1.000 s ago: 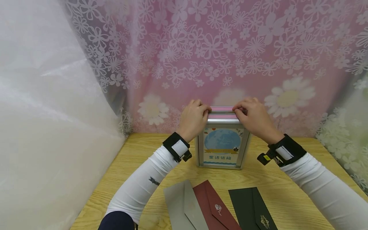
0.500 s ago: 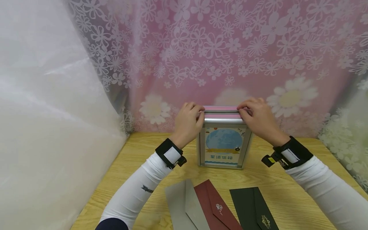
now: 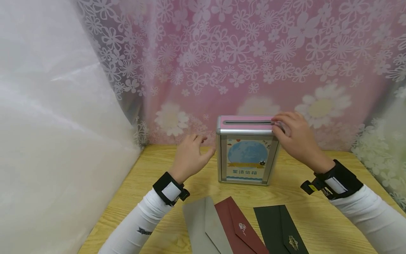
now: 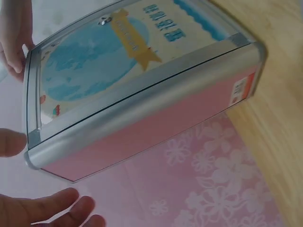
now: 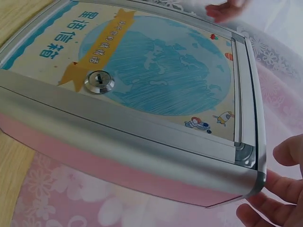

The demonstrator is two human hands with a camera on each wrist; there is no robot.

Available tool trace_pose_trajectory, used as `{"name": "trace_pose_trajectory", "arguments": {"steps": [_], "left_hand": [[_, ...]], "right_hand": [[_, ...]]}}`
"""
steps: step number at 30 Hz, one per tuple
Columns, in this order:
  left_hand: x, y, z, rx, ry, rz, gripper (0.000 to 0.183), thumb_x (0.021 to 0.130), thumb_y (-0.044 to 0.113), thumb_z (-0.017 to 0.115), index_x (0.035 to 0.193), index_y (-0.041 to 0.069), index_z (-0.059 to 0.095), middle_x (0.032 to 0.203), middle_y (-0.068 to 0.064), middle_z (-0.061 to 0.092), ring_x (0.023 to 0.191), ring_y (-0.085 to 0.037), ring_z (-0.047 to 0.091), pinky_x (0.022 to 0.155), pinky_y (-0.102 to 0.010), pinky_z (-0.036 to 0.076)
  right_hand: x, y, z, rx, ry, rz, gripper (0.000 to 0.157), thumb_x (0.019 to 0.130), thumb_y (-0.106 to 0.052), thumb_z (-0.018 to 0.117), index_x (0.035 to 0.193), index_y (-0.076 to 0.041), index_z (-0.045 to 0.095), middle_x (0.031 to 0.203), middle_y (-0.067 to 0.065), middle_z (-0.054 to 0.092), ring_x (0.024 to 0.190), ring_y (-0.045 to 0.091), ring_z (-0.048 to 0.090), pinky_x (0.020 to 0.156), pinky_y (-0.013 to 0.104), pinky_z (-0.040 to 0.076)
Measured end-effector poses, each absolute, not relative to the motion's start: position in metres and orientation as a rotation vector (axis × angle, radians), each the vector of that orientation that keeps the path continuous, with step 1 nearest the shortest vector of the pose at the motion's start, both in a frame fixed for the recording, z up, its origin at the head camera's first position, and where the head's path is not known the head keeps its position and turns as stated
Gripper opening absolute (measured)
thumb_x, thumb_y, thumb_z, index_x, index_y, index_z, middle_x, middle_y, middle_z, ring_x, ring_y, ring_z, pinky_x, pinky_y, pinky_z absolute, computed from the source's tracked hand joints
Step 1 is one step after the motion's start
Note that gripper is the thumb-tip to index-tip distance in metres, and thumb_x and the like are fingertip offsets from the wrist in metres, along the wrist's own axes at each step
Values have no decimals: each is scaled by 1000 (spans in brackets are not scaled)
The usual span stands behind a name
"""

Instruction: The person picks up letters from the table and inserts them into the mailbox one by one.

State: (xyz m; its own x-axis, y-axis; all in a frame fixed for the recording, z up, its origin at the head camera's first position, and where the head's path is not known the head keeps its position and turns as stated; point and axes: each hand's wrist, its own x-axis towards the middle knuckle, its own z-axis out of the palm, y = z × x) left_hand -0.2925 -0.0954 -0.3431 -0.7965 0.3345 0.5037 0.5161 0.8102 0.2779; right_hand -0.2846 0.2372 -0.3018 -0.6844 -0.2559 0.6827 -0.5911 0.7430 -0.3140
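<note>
"Much pink floral sheeting (image 3: 222, 70) hangs behind; plain white sheeting (image 3: 57, 123) at left. Surface?"

"Light wood-grain table (image 3: 285, 194). Pink, metal-edged box (image 3: 247, 155) stands upright on it, toward the back."

"In front?"

"Grey envelope (image 3: 201, 225), red envelope (image 3: 236, 224), dark green envelope (image 3: 277, 229), all flat."

"Grip?"

"Right hand (image 3: 296, 139) at box's upper right corner, thumb and fingers apart. Left hand (image 3: 189, 157) just beside its left side, likewise spread."

A silver-framed pink box (image 4: 142, 94) spans the centre; left-hand fingers (image 4: 45, 206) spread lower left, right hand (image 4: 15, 38) upper left.
</note>
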Motion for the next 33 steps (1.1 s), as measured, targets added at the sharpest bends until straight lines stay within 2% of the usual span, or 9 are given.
{"name": "trace_pose_trajectory", "arguments": {"steps": [5,10,14,17,21,25,29,33], "left_hand": [[-282,-101,-368,-645,-2687,-448,63,88,63,47,118,10,65,114,-6,61,99,-20,54,77,-43,51],[-272,-106,-393,-672,-2838,-321,73,86,70,45,122,10,64,118,-10,62,105,-25,54,84,-48,49],[-264,-109,-409,-718,-2993,-219,83,78,79,46,126,13,62,121,-10,60,107,-27,53,85,-53,46],[-261,-110,-420,-758,-3091,-150,90,69,81,54,128,14,60,121,-10,59,107,-28,51,85,-54,45],[-258,-110,-432,-792,-3172,-73,97,61,80,63,131,14,58,124,-10,56,110,-30,49,86,-55,43],[-254,-109,-443,-828,-3192,-11,99,56,78,69,132,16,57,124,-9,56,111,-29,48,87,-55,43],[-250,-107,-451,-882,-3182,12,94,52,73,76,127,18,60,116,-7,58,104,-26,50,84,-53,44],[-248,-104,-457,-883,-3181,-4,85,51,60,84,122,19,63,106,-3,59,98,-22,51,81,-49,44]], "right_hand": [[-278,243,-307,633,-2329,692,36,94,-19,59,125,0,58,129,22,50,122,38,35,97,64,26],[-270,251,-316,643,-2391,728,51,95,-21,59,140,-4,44,137,25,42,127,40,30,98,68,21],[-264,259,-324,636,-2472,711,59,95,-27,59,146,-6,35,141,26,37,128,42,26,97,71,18],[-259,265,-330,600,-2557,677,69,94,-33,59,150,-8,26,145,28,30,130,45,21,96,73,17],[-252,271,-339,543,-2668,634,79,93,-41,58,151,-4,19,147,31,25,129,48,19,92,75,21],[-246,275,-348,510,-2741,592,85,91,-46,58,150,1,19,146,32,24,128,51,19,93,74,21],[-243,278,-360,512,-2783,519,86,90,-48,59,147,7,23,143,35,26,125,53,22,92,74,22],[-241,281,-370,513,-2826,484,87,91,-51,56,145,10,25,141,37,28,122,56,23,90,76,22]]}}
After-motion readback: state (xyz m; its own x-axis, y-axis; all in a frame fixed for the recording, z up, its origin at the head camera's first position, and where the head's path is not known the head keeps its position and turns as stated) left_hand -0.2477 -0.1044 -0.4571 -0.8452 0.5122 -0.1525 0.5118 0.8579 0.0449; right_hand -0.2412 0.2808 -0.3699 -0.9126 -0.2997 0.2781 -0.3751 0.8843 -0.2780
